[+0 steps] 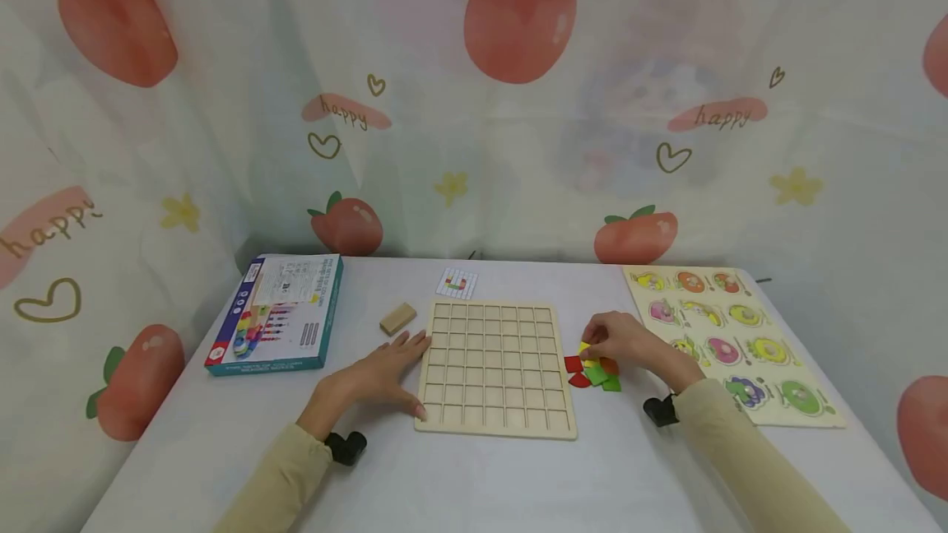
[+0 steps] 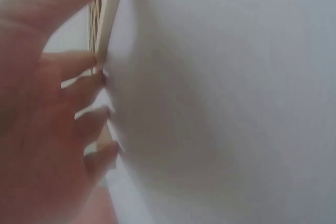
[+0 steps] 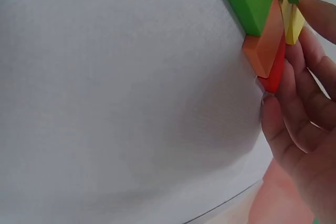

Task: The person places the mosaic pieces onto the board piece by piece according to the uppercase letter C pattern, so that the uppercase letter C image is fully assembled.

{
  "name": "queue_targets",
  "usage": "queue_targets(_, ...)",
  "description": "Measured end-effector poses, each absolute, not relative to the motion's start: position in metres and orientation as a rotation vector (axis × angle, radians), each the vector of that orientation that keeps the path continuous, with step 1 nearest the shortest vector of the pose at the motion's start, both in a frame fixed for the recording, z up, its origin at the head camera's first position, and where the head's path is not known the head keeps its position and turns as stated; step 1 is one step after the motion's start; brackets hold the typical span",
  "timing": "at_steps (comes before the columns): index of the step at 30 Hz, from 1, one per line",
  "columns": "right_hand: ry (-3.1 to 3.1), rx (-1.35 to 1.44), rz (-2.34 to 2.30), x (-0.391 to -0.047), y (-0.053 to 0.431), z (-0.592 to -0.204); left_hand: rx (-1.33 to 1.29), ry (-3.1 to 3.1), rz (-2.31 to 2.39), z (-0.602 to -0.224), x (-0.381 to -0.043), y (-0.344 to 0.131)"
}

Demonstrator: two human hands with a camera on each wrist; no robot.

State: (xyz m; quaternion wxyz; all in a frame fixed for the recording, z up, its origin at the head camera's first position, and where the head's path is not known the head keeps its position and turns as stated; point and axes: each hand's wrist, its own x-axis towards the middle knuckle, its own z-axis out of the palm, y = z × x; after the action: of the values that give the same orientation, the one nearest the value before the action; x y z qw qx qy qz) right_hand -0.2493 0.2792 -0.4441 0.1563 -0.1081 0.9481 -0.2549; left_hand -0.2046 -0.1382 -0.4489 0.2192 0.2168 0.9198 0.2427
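A pale wooden grid board (image 1: pixel 494 367) with square compartments lies flat at the middle of the table. My left hand (image 1: pixel 381 377) rests along its left edge, fingers spread, thumb at the near left corner. In the left wrist view that hand (image 2: pixel 47 114) shows fairly straight fingers against the board's side (image 2: pixel 111 17). Right of the board, my right hand (image 1: pixel 618 338) pinches a yellow block (image 3: pixel 295 23) between thumb and fingers, over a small pile. Around it lie green blocks (image 3: pixel 252 1), an orange block (image 3: pixel 265 43) and red pieces (image 1: pixel 573 364). The fingers partly hide the pile.
A small patterned card (image 1: pixel 457 283) lies behind the board, with a small wooden block (image 1: pixel 398 318) to its left. The boxed set (image 1: pixel 285 311) is at the far left. A fruit-picture board (image 1: pixel 711 319) lies at the right, close to my right forearm.
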Motion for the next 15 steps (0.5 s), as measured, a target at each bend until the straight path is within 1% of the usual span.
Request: queue_targets(15,2.721,-0.307,-0.743,-0.2474,0.2764,-0.4432,0.572,2.601,0.622,-0.4539,-0.2026,-0.1361)
